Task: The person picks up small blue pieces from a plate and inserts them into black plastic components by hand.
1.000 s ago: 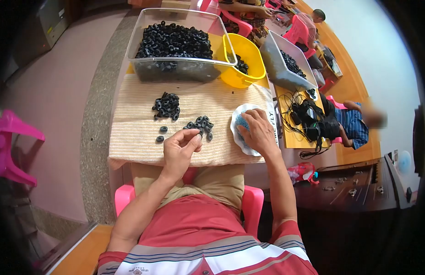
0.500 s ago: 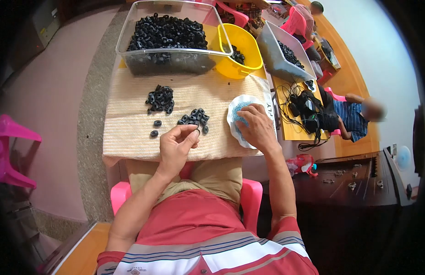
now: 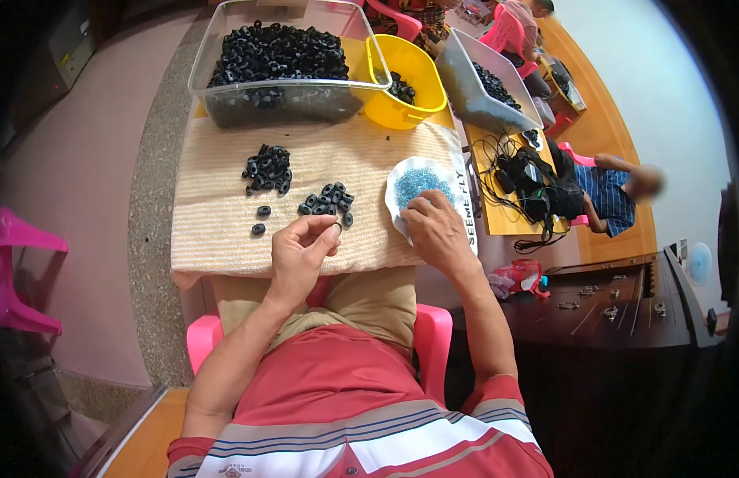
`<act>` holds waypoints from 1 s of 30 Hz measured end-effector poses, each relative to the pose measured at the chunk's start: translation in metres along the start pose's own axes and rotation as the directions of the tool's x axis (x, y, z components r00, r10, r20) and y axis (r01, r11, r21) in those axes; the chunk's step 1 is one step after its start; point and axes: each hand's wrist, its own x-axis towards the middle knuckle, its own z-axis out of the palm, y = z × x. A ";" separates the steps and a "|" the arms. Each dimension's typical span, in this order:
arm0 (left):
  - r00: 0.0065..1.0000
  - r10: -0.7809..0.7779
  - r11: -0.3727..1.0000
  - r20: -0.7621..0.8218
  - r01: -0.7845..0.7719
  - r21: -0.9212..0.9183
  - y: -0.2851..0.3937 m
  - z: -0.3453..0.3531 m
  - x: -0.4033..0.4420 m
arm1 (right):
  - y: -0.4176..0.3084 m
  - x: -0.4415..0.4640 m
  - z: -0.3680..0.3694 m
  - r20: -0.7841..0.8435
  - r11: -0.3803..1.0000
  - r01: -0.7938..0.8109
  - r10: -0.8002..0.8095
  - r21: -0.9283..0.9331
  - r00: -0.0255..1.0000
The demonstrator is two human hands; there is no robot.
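Just past dish (image 3: 392, 193), bins (image 3: 459, 86) flank bucket (image 3: 395, 114).

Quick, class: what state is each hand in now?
Left hand: closed, pinching a small black part.
Right hand: curled over the white dish of blue beads; grip unclear.

The left arm (image 3: 240, 354), bare below the sleeve, slants forward and inward to a nearly straight left wrist (image 3: 279, 299), and the left hand (image 3: 298, 259) is drawn up in a pinch, its thumb (image 3: 323, 242) meeting the index finger (image 3: 315, 225) while the rest of that hand's digits are mostly hidden. The right arm (image 3: 490, 334), also bare below the sleeve, leans slightly inward to the right wrist (image 3: 465, 269); well apart from the left and a little farther forward, the right hand (image 3: 443, 237) is palm down, its fingers (image 3: 421, 205) bent and bunched together, their tips out of sight.
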 end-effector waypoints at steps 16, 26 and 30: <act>1.000 0.005 1.000 -0.003 -0.005 0.006 0.000 0.003 -0.002 | -0.004 0.001 -0.005 -0.129 0.997 0.039 -0.031 0.066 0.991; 1.000 0.013 1.000 0.018 -0.013 0.026 -0.002 0.002 -0.002 | 0.001 0.000 -0.004 -0.072 0.998 -0.068 0.068 -0.004 0.995; 1.000 -0.005 1.000 0.017 0.005 0.018 -0.001 0.003 -0.002 | 0.005 -0.001 -0.001 -0.089 0.999 -0.010 0.005 -0.052 0.996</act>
